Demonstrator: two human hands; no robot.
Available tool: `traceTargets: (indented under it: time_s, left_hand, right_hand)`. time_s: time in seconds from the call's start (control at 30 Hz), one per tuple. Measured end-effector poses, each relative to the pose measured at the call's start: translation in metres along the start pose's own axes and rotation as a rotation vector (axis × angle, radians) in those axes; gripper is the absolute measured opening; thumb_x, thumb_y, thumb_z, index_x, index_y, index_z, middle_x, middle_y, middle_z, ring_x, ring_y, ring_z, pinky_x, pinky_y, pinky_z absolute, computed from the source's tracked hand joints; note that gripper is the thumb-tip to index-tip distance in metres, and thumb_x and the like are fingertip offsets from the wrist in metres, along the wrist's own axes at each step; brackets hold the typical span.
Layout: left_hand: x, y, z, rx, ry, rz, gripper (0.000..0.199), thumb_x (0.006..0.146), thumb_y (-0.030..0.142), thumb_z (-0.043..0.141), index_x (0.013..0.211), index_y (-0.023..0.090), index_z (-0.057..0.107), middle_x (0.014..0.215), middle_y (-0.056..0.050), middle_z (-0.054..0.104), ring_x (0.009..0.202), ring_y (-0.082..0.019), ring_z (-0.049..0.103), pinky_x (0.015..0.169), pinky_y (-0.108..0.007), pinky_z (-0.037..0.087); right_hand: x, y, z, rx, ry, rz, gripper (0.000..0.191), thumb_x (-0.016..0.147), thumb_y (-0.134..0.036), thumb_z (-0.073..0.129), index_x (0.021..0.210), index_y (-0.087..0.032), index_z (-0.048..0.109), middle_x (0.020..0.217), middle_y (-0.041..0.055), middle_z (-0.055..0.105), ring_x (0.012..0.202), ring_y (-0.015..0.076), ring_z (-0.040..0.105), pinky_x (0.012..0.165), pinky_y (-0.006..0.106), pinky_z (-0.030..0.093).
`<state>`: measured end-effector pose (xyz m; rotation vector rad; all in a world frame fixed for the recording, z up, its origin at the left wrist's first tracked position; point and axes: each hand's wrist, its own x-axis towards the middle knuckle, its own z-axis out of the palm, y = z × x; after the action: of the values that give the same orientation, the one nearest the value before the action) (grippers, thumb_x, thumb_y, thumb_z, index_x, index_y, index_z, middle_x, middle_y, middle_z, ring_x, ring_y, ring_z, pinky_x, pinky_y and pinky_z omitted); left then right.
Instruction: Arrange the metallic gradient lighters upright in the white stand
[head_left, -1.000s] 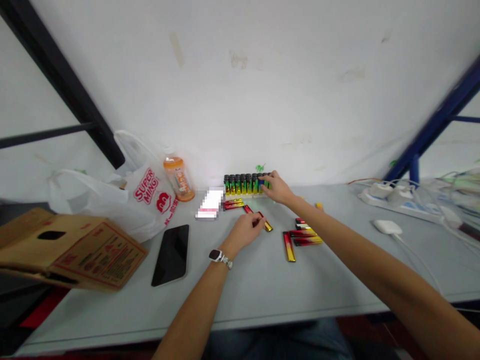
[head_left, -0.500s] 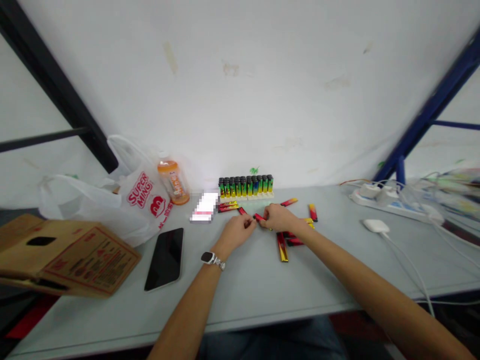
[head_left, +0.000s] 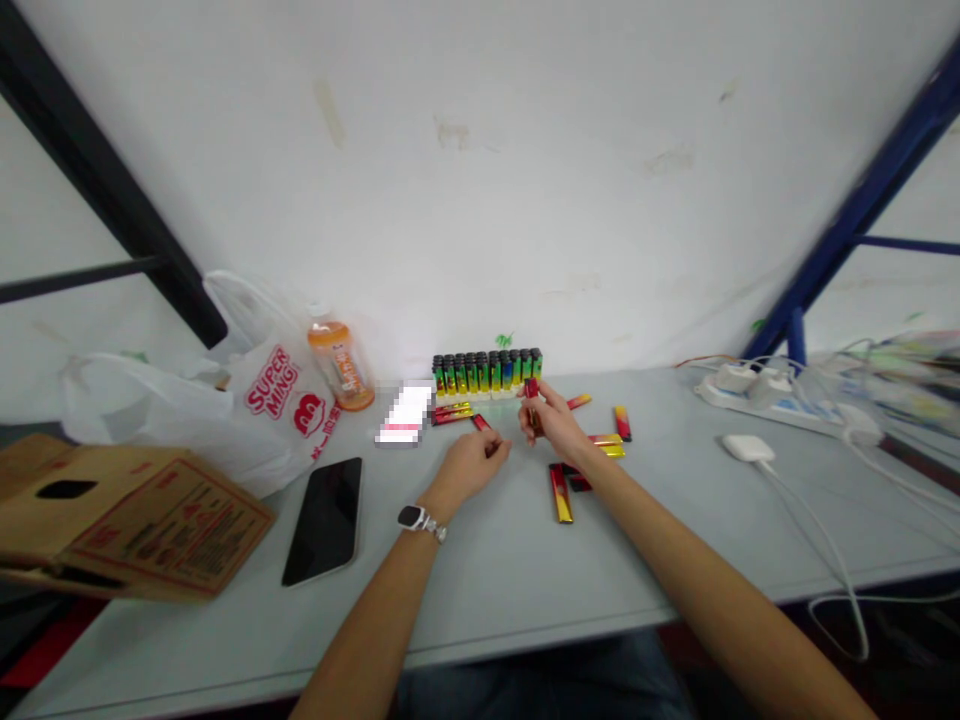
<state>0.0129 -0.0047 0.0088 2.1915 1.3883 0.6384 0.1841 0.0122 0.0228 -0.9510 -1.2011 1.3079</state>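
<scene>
Judging by how things lie, the bulk of the lighters already stand upright in a pale rack near the wall, while a smaller lot is left loose on the counter. In the rack's front row about ten can be counted, mostly green and yellow with black tops, one of them blue; another row shows behind, too covered to count.

Outside the rack the lighters are red and yellow. The right hand has its grip closed on one, the held lighter, roughly upright just in front of the rack and not set into it. At least eight more lie on the counter: two side by side before the rack's left end, one at the left hand, one just beyond the right hand, one farther right, two partly hidden by the right forearm, and one nearer the front edge. Whether the left hand's grip has hold of the lighter beside it, one cannot tell.

Also counted, one each: dark-screened smartphone, orange drink bottle, plastic carrier bag, cardboard box, power strip, white charger and watch
</scene>
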Motion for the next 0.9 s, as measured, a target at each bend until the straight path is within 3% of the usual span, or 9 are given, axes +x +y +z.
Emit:
traceTargets:
  time_s: [0.1, 0.17, 0.3, 0.5, 0.67, 0.9]
  left_hand:
    - [0.0, 0.0, 0.001, 0.002, 0.004, 0.002, 0.035, 0.091, 0.042, 0.046, 0.072, 0.018, 0.062, 0.065, -0.003, 0.065, 0.058, -0.014, 0.056, 0.056, -0.024, 0.034]
    - [-0.001, 0.0, 0.001, 0.005, 0.004, 0.0, 0.035, 0.091, 0.042, 0.046, 0.072, 0.018, 0.062, 0.066, -0.003, 0.065, 0.059, -0.014, 0.057, 0.057, -0.024, 0.034]
    - [-0.001, 0.001, 0.002, 0.007, -0.002, -0.003, 0.035, 0.091, 0.042, 0.045, 0.07, 0.018, 0.061, 0.065, -0.002, 0.064, 0.058, -0.014, 0.057, 0.057, -0.023, 0.035]
    - [0.0, 0.0, 0.004, 0.002, -0.005, -0.001, 0.035, 0.091, 0.043, 0.045, 0.071, 0.018, 0.061, 0.065, -0.003, 0.064, 0.058, -0.014, 0.057, 0.057, -0.024, 0.035]
    - [0.001, 0.0, 0.004, 0.022, -0.004, -0.011, 0.034, 0.089, 0.042, 0.047, 0.07, 0.018, 0.061, 0.061, -0.002, 0.061, 0.057, -0.014, 0.055, 0.055, -0.024, 0.033]
    - [-0.001, 0.002, 0.003, 0.024, -0.01, 0.001, 0.033, 0.089, 0.042, 0.049, 0.069, 0.018, 0.058, 0.062, -0.002, 0.062, 0.057, -0.014, 0.055, 0.056, -0.024, 0.032]
  right_hand:
    - [0.0, 0.008, 0.0, 0.104, 0.01, 0.031, 0.027, 0.076, -0.046, 0.059, 0.088, -0.022, 0.054, 0.047, -0.0111, 0.039, 0.037, 0.0069, 0.029, 0.036, 0.019, 0.024]
    - [0.0, 0.011, -0.003, 0.14, 0.01, 0.09, 0.04, 0.079, -0.06, 0.053, 0.076, -0.021, 0.054, 0.044, -0.0107, 0.032, 0.035, 0.0063, 0.022, 0.035, 0.02, 0.017]
    - [-0.002, 0.012, -0.005, 0.054, 0.145, 0.13, 0.057, 0.08, -0.072, 0.046, 0.054, -0.021, 0.043, 0.039, -0.0091, 0.024, 0.034, 0.0063, 0.019, 0.037, 0.023, 0.012]
    - [-0.005, 0.014, -0.003, -0.197, 0.248, -0.092, 0.058, 0.079, -0.07, 0.051, 0.05, -0.023, 0.032, 0.043, -0.0073, 0.025, 0.041, 0.0072, 0.022, 0.042, 0.026, 0.018]
    - [-0.004, 0.019, -0.001, -0.463, 0.334, -0.186, 0.044, 0.082, -0.054, 0.048, 0.053, -0.022, 0.037, 0.049, -0.0049, 0.03, 0.049, 0.0098, 0.029, 0.048, 0.027, 0.022]
    - [-0.006, 0.021, 0.004, -0.499, 0.311, -0.224, 0.044, 0.084, -0.054, 0.046, 0.056, -0.021, 0.038, 0.052, -0.0045, 0.031, 0.052, 0.0105, 0.031, 0.05, 0.026, 0.023]
